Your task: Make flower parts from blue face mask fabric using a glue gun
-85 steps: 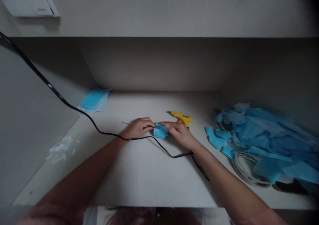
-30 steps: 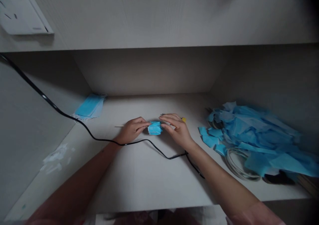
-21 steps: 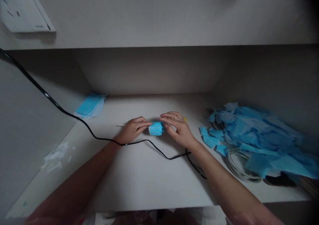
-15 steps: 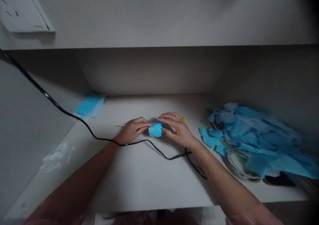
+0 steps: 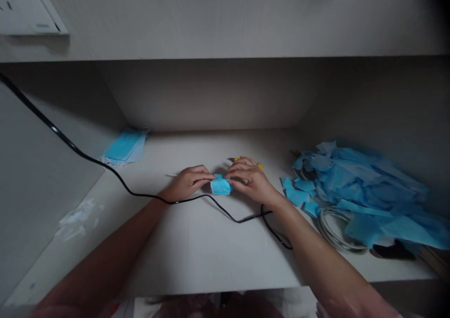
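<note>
A small folded piece of blue face mask fabric (image 5: 221,186) is between my two hands, just above or on the white shelf. My left hand (image 5: 191,181) pinches its left edge between thumb and fingers. At its right edge, my right hand (image 5: 251,179) grips with thumb and fingertips. Behind my right hand lies a yellow-handled tool (image 5: 236,159), partly hidden by the fingers. A thin pale stick (image 5: 171,175) pokes out beside my left hand.
Blue face masks (image 5: 124,145) lie at the back left. On the right are a heap of blue fabric (image 5: 365,182), small cut pieces (image 5: 297,195) and a coiled grey cable (image 5: 337,233). A black cord (image 5: 140,195) crosses the shelf over my left wrist.
My right hand has closed in on the fabric's right edge and now pinches it. More of the yellow-handled tool shows behind that hand. My left hand keeps its hold.
</note>
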`<move>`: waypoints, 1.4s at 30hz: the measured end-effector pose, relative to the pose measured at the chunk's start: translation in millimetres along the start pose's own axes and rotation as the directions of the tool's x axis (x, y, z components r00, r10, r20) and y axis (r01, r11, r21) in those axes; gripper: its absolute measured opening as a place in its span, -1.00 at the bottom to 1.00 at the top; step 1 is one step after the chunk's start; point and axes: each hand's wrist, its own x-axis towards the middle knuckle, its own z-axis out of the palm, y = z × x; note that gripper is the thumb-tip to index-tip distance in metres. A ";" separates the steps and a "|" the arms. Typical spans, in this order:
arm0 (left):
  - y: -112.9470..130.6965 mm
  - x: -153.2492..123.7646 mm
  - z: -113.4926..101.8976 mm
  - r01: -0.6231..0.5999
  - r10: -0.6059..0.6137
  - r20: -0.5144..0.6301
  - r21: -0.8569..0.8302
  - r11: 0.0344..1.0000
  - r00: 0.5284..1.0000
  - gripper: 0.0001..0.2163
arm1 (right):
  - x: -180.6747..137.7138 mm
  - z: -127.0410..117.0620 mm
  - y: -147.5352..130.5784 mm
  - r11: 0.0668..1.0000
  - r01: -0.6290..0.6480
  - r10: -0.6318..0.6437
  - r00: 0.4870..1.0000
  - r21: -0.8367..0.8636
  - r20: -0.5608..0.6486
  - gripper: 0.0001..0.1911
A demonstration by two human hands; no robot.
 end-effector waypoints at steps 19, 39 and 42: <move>-8.7 0.9 -12.4 0.242 -0.386 -0.238 -0.469 0.849 0.891 -0.79 | -6.5 2.7 0.2 0.699 -0.270 0.376 0.926 0.662 -0.019 -0.45; -6.7 -1.5 -9.2 0.296 -0.458 -0.222 -0.514 0.805 0.861 -0.58 | -2.8 13.2 -8.2 0.735 -0.337 0.552 0.801 0.589 -0.230 -0.64; -5.9 -1.5 -8.5 0.289 -0.455 -0.231 -0.513 0.808 0.860 -0.60 | -2.3 8.6 -14.4 0.736 -0.359 0.579 0.773 0.574 -0.259 -0.57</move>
